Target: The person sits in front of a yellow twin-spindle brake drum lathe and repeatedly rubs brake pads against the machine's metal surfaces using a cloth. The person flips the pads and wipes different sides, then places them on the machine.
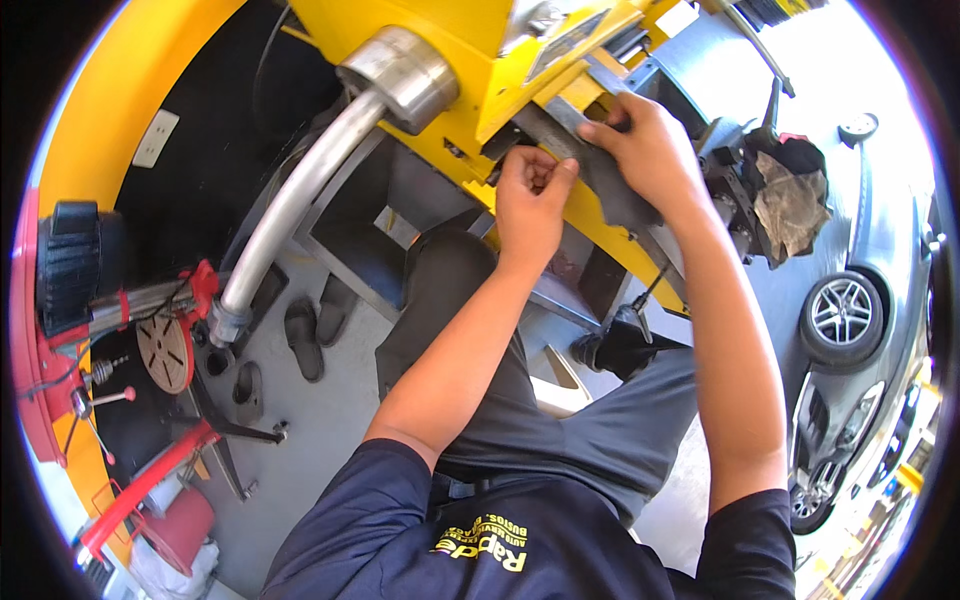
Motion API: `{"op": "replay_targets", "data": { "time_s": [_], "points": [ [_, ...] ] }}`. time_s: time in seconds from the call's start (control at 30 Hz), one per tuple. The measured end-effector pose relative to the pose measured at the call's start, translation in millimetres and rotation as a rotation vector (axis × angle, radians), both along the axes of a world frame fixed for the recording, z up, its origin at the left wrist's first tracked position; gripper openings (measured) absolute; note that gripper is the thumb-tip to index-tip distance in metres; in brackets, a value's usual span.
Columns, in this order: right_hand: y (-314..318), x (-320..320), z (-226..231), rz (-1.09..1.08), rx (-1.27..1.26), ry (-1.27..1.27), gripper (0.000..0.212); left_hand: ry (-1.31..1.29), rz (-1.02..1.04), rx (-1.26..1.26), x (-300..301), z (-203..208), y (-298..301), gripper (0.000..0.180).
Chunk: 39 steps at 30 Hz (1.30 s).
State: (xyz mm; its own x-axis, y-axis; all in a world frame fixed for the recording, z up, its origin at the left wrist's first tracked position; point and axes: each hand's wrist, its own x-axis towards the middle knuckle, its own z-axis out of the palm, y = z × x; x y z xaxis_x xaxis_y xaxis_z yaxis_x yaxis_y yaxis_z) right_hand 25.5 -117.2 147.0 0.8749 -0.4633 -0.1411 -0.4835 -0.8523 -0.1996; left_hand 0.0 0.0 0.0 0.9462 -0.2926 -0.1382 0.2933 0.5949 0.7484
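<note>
Both of my hands are at the yellow machine (505, 85) in front of me. My left hand (533, 205) is closed, its fingers curled in beside a dark opening in the machine's side. Whatever those fingers pinch is too small to make out. To its right, my right hand (655, 155) bends over a flat grey metal bar (566, 114), thumb pressed on its end and fingers curled round behind. Below that bar a dark grey metal plate (612, 190) slopes down between my forearms. A thick steel cylinder (400, 78) with a long shiny rod (300, 200) sticks out on the left.
My legs straddle a dark metal frame (345, 245) under the machine. Black slippers (303, 340) lie on the grey floor. A red drill press (60, 330) stands far left, near a red bucket (180, 525). On the right are a crumpled brown cloth (790, 205) and a parked dark car (890, 330).
</note>
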Motion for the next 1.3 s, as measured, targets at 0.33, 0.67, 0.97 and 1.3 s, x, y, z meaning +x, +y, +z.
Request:
{"op": "replay_targets", "data": {
  "time_s": [0.33,0.67,0.97,1.3],
  "points": [
    [43,15,-34,0.006,0.175,-0.095,0.042,-0.15,-0.026,0.235,49,-22,72,0.021],
    [39,13,-39,0.016,0.189,-0.064,0.046,-0.163,-0.035,0.218,52,-21,79,0.019],
    [61,37,-39,-0.033,0.123,-0.368,0.04,-0.142,-0.078,0.236,51,-18,85,0.015],
    [60,-42,-6,-0.092,0.538,-0.542,0.042,-0.03,-0.405,0.055,36,70,132,0.033]
  ]
}}
